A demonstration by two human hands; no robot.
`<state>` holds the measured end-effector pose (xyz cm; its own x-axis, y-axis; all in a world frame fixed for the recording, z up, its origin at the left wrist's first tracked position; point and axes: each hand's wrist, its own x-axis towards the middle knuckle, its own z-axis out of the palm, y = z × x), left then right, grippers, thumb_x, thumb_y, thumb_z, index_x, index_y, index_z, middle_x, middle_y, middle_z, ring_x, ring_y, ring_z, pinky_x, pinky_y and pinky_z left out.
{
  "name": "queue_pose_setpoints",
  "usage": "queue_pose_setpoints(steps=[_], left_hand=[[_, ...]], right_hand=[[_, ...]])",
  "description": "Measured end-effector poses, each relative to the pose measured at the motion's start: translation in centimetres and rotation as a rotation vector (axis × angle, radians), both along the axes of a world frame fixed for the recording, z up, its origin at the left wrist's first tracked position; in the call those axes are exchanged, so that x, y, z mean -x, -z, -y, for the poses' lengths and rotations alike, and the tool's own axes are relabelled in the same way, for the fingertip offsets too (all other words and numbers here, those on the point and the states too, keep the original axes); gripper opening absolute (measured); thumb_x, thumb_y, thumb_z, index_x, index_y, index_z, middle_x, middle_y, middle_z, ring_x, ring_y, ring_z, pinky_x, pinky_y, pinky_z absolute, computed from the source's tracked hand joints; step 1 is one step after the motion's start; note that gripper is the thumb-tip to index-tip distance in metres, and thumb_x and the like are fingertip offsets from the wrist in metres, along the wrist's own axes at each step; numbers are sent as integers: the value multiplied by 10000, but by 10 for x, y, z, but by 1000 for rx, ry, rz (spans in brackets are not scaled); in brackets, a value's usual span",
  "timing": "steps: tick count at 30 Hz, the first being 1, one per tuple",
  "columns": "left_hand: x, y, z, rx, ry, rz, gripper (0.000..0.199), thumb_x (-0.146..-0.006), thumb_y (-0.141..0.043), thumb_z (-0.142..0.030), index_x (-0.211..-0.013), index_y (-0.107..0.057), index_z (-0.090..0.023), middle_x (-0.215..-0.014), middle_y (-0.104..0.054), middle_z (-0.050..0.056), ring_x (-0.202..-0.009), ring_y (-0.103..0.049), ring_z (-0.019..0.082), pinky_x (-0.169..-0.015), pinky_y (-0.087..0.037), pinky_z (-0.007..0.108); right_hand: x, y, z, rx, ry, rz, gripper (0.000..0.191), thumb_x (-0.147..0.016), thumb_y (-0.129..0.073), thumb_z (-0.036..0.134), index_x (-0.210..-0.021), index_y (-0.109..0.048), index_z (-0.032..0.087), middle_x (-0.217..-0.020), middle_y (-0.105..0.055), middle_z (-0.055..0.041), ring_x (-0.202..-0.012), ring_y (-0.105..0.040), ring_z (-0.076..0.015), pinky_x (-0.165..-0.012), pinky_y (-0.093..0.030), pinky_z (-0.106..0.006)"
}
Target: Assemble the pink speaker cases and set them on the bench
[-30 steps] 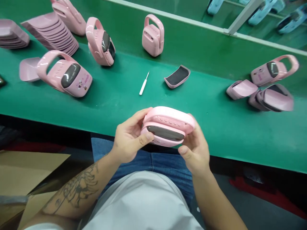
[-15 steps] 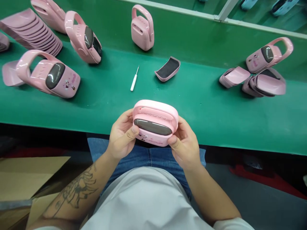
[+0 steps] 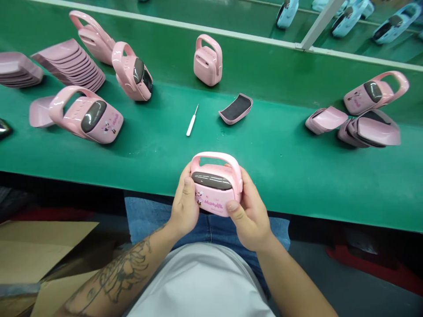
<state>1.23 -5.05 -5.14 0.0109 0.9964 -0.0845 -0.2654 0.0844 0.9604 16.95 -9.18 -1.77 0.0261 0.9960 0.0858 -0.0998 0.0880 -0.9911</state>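
Observation:
A pink portable speaker [image 3: 214, 201] with a carry handle, a dark glossy top panel and a printed cartoon figure is held between my two hands, just in front of the bench edge. My left hand [image 3: 187, 204] grips its left end, thumb along the side. Around its right end wraps my right hand [image 3: 249, 215], thumb on the lower front corner. Farther back on the bench lie a white-handled screwdriver [image 3: 191, 123] and a small stack of curved pink panels [image 3: 236, 108] with a dark inner face.
More pink speakers stand at the left [image 3: 92, 121], back [image 3: 208, 64] and right [image 3: 363, 97]. Rows of curved pink covers [image 3: 72, 66] are at the left, with more stacked covers [image 3: 370, 127] at the right. Light-blue units [image 3: 350, 20] show behind the rail. Cardboard [image 3: 42, 251] sits lower left.
The speaker has tilted so that its printed front shows more, and the gap under its handle is visible. My left hand has shifted its hold along the side. The camera view has moved slightly.

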Motion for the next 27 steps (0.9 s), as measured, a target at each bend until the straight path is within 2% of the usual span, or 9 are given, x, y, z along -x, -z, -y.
queue_pose_setpoints(steps=[3, 5, 7, 11, 13, 15, 17, 21, 27], left_hand=[[-1, 2, 5, -115, -52, -208, 659, -1112, -409, -686, -1532, -628, -227, -1582, -645, 133, -1489, -584, 314, -1248, -448, 445], [1, 1, 7, -129, -69, -238, 652, -1115, -404, -681, -1520, -643, -229, -1580, -646, 135, -1494, -578, 321, -1258, -431, 453], [2, -1, 6, -119, -68, -194, 618, -1111, -444, -669, -1497, -656, -236, -1564, -654, 124, -1472, -594, 316, -1238, -448, 443], [-1, -9, -5, 4, 25, 21, 503, -1056, -616, -626, -1366, -699, -239, -1374, -745, 89, -1271, -705, 281, -1063, -559, 392], [-7, -15, -12, 43, 45, 107, 558, -1060, -540, -697, -1273, -730, -218, -1249, -781, 89, -1180, -732, 276, -1009, -577, 390], [-13, -21, -18, 43, 39, 133, 730, -1066, -364, -794, -1185, -769, -198, -1146, -801, 102, -1126, -740, 284, -981, -582, 398], [-17, -26, -21, 15, 0, 55, 858, -1043, -258, -853, -1062, -809, -196, -1060, -810, 107, -1076, -739, 283, -949, -577, 389], [-16, -27, -25, -82, -94, -168, 875, -1014, -277, -887, -861, -810, -210, -932, -803, 96, -972, -735, 265, -852, -563, 360], [-20, -13, -34, -167, -154, -154, 813, -1005, -295, -896, -863, -736, -227, -843, -741, 86, -918, -727, 264, -785, -579, 364]], right_hand=[[1, 6, 2, -45, -1, 51, 719, -1015, -713, 545, -1641, -494, 267, -1647, -568, -143, -1522, -550, -390, -1291, -441, -616], [1, 8, 4, -33, 22, 40, 714, -1009, -717, 549, -1628, -510, 262, -1642, -572, -148, -1516, -556, -394, -1284, -451, -611], [2, 9, 5, -13, 32, -15, 691, -1006, -725, 521, -1615, -525, 262, -1630, -586, -141, -1505, -568, -385, -1271, -468, -594], [7, 11, 2, -2, 111, -33, 582, -1041, -630, 454, -1586, -542, 271, -1591, -615, -109, -1475, -582, -346, -1254, -477, -555], [11, 12, -1, -29, 212, -24, 574, -1021, -588, 472, -1548, -577, 245, -1561, -628, -116, -1461, -579, -357, -1246, -473, -559], [17, 13, -5, -53, 295, -21, 589, -1009, -545, 498, -1534, -587, 233, -1535, -643, -120, -1428, -603, -362, -1219, -490, -561], [22, 14, -9, -64, 378, 52, 581, -1049, -456, 532, -1532, -591, 241, -1509, -662, -120, -1388, -638, -351, -1197, -500, -562], [30, 19, -18, -144, 577, 266, 690, -1088, -291, 669, -1383, -700, 199, -1331, -743, -163, -1245, -718, -364, -1088, -557, -581], [27, 22, -33, -269, 645, 465, 728, -1092, -253, 710, -1198, -755, 193, -1098, -802, -149, -1053, -775, -329, -901, -615, -498]])
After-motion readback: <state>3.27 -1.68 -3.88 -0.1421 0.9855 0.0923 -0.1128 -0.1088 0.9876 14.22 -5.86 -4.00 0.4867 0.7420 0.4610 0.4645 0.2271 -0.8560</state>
